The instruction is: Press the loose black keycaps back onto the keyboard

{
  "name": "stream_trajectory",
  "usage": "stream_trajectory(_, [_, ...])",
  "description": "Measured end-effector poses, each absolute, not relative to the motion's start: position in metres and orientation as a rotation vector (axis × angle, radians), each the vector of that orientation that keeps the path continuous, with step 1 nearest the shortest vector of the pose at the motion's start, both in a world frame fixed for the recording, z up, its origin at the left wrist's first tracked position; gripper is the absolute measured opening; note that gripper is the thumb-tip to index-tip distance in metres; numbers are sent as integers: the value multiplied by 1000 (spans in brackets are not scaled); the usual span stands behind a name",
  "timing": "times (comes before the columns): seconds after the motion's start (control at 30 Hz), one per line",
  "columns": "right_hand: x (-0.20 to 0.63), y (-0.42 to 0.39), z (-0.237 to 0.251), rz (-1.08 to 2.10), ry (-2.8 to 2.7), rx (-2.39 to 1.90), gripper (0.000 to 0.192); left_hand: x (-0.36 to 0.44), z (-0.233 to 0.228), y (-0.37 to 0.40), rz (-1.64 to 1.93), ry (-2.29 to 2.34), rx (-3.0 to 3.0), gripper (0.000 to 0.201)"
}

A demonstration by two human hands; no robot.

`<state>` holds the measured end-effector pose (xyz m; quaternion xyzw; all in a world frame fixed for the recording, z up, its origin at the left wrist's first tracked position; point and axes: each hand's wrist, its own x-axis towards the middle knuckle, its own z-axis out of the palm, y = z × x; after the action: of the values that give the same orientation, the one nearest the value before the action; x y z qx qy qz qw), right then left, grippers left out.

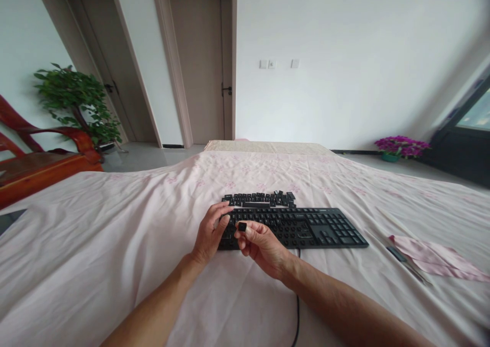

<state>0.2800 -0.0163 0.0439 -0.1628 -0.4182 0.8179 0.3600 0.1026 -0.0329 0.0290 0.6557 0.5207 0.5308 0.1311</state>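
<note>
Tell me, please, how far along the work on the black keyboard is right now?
A row of loose keycaps already lies behind the keyboard. The right hand pinches a single keycap while the left hand rests on the keyboard's left end. Most keys look seated; whether any sockets are bare cannot be told.

The room is evenly and softly lit by daylight, which is admitted from the window (pixel 474 113) at 3 o'clock. No harsh glare is seen on the pale wall (pixel 344 46). Only faint shadows are cast under the hands and along the folds of the bed sheet (pixel 95 245). Strong wide-angle distortion is seen: the door frames (pixel 168 66) at 11 o'clock are bent and tilted. Sharpness is lost slightly towards the corners, while the centre is kept in focus.
</note>
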Motion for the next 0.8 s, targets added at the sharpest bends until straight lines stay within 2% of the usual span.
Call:
stream_trajectory(0.1, [281,-15,46,2117,-1075,-399,24,116,44,-43,1577,1277,1878,33])
stream_trajectory(0.2, [282,-14,46,2118,-1077,-385,24,125,53,-50,1509,1205,1888,27])
stream_trajectory(0.8, [284,-12,37,2248,-934,-435,27,127,54,-52,1559,1285,2046,15])
